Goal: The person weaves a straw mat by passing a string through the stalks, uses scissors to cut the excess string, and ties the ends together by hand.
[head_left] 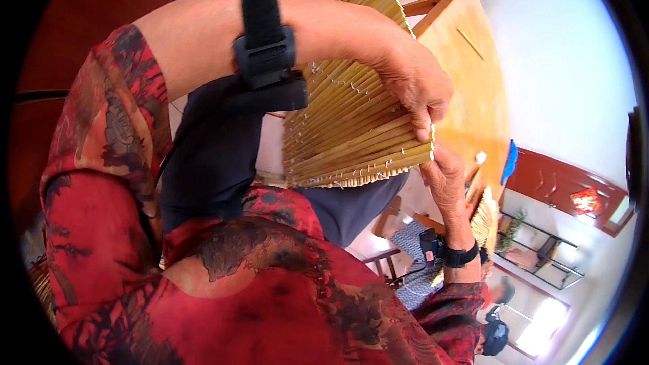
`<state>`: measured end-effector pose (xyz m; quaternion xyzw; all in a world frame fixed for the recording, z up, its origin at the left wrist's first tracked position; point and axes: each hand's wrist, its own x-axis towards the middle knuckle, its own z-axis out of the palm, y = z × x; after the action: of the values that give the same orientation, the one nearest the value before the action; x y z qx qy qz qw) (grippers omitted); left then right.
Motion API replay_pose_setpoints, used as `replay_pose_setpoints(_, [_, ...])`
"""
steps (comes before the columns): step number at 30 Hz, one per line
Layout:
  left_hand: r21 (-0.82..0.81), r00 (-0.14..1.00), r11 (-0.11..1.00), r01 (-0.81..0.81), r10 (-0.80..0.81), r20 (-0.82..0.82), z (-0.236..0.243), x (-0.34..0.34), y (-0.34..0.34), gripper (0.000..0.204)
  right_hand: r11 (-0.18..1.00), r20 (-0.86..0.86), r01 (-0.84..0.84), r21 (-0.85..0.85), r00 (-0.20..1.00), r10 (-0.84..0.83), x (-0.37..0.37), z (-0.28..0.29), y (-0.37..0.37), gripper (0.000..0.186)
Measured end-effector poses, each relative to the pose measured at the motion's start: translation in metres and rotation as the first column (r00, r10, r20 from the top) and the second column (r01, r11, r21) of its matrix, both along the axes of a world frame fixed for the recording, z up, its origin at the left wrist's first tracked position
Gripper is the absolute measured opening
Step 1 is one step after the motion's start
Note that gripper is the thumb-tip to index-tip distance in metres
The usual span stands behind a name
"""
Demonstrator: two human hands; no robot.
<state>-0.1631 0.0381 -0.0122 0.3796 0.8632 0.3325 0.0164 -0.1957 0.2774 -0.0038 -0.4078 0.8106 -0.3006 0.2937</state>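
Observation:
A mat of thin yellow bamboo slats (345, 128), tied with white thread, spans the space over my dark-trousered legs. My left hand (412, 91) reaches over it from the upper left, its fingers closed on the mat's right edge. Just below, my right hand (439, 172) grips the same edge near the lower corner, with its fingertips partly hidden by the slats. Both wrists wear black straps with devices.
A wooden table (490, 81) stands to the right, holding a loose stick (468, 44) and another slatted mat (481, 216). A blue object (508, 162) is beyond. People (495, 328) are at lower right, near a metal rack (547, 257).

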Motion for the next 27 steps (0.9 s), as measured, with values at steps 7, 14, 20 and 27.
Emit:
replay_pose_setpoints(7, [0.1, 0.989, 0.985, 0.139, -0.144, 0.043, 0.006, -0.012, -0.001, 0.037, 0.978, 0.158, 0.203, -0.039, 0.968, -0.194, -0.006, -0.012, 0.02, 0.019])
replay_pose_setpoints(14, [0.094, 0.983, 0.985, 0.147, -0.156, 0.095, 0.003, -0.018, -0.003, 0.034, 0.971, 0.074, 0.24, 0.003, 0.968, -0.239, 0.002, -0.005, 0.017, 0.019])
replay_pose_setpoints(20, [0.132, 0.985, 0.979, 0.153, -0.162, 0.058, 0.0, -0.013, -0.007, 0.033, 0.989, -0.104, 0.144, 0.035, 0.985, -0.139, 0.009, -0.002, 0.01, 0.021])
replay_pose_setpoints(27, [0.211, 0.986, 0.963, 0.167, -0.169, -0.011, -0.007, -0.008, -0.006, 0.036, 0.989, -0.088, 0.114, -0.091, 0.989, -0.121, 0.014, -0.01, 0.009, 0.022])
